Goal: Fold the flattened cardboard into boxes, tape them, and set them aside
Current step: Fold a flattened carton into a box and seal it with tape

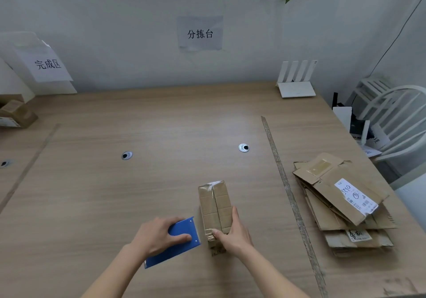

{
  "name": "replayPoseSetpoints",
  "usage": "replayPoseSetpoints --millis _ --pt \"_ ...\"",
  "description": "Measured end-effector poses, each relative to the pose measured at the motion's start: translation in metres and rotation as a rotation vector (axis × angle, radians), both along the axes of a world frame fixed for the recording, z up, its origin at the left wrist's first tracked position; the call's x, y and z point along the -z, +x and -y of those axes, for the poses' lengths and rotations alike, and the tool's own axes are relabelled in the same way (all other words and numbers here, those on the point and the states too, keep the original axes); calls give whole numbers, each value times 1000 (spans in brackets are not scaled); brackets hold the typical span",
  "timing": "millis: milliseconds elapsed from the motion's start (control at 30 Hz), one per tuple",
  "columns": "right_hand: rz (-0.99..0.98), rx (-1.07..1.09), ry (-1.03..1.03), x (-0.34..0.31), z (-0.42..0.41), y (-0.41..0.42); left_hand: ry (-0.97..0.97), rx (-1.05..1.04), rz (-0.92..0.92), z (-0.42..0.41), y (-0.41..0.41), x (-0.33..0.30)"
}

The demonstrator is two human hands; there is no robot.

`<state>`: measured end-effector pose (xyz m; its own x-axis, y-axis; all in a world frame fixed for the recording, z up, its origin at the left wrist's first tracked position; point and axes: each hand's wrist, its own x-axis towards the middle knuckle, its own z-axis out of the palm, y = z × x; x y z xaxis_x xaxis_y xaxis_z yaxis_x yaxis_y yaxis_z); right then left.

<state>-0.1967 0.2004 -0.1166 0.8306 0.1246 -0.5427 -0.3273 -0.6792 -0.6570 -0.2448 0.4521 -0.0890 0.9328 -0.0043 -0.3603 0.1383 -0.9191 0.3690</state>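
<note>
A small folded cardboard box point(214, 203) stands on the wooden table point(138, 124), its top flaps meeting along a centre seam. My right hand point(232, 233) grips its near end, thumb on the front face and fingers along the right side. My left hand point(159, 235) holds a blue tape dispenser point(182, 242) just left of the box, thumb across its top plate. A stack of flattened cardboard point(341, 205) with a white label lies at the right.
A strip of tape point(288, 194) runs across the table between the box and the flat stack. Finished boxes point(16, 113) sit at the far left under a paper sign. A white router point(296, 83) stands at the back right, a white chair point(396, 118) beyond the table edge.
</note>
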Motion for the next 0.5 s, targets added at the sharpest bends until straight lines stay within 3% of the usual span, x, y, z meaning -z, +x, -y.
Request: replayPoseSetpoints --millis 167,500 --pt "-20 -41 -24 -2 6 6 120 -15 -1 -14 -12 4" --pt "20 -42 28 1 6 2 304 -2 7 50 10 41"
